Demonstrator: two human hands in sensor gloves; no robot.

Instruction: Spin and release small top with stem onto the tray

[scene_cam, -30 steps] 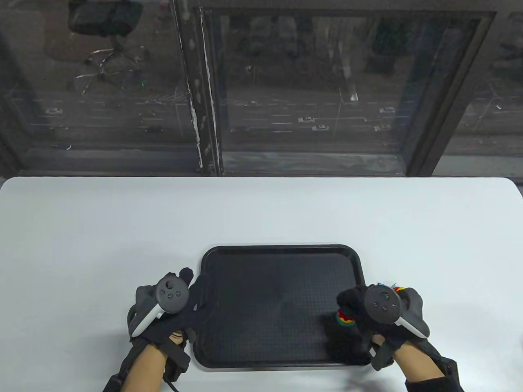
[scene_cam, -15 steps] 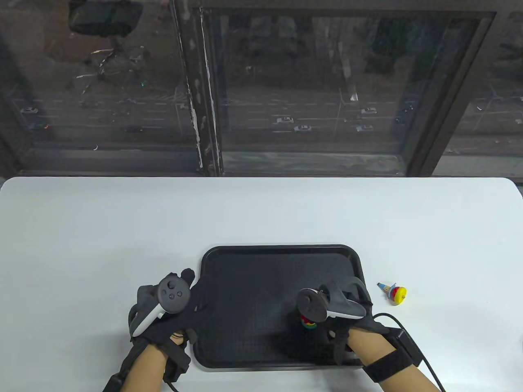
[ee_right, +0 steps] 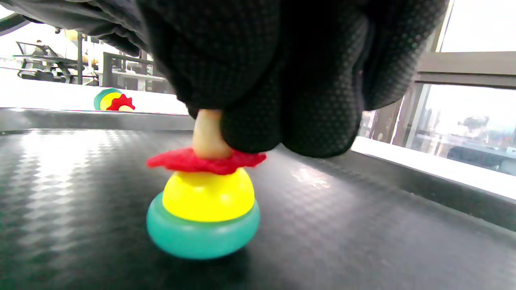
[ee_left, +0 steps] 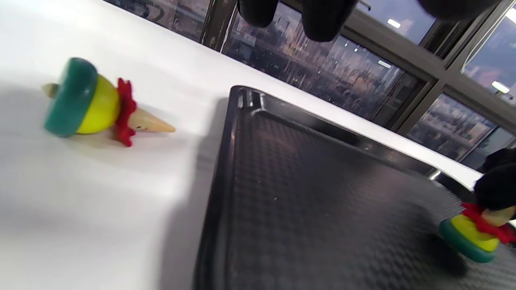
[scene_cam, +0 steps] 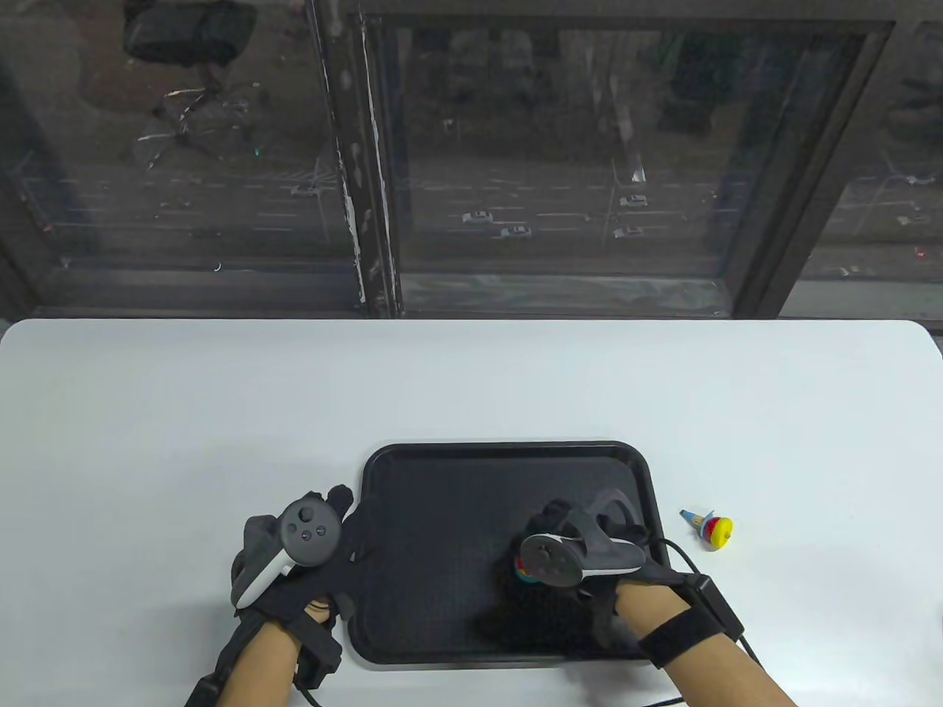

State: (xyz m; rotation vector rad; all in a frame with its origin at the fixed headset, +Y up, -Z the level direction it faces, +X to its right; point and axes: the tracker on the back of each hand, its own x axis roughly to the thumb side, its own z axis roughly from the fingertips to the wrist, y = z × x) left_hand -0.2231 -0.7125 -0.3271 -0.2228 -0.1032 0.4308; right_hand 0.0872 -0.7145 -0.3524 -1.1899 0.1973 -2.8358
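The right hand (scene_cam: 582, 549) has been carried leftward over the half-second — from the black textured plastic tray's (scene_cam: 442, 460) right portion toward its near middle — and the small wooden top with teal base, yellow dome, red ruffle and pale stem (ee_right: 203, 211) has come with it. By this the top is judged to be placed for the spin, which has not yet been released.

The stem is pinched between the gloved fingertips (ee_right: 250, 121) of the right grip, and the top is held upright, its teal base at or just above the tray floor; contact cannot be told for certain.

The left hand (scene_cam: 295, 560) has stayed at the tray's left rim, though whether its grip is clamped cannot be told.

Two similar tops are left lying on the white worktop (scene_cam: 221, 412) — one right of the tray (scene_cam: 709, 524), one left of it (ee_left: 90, 102).
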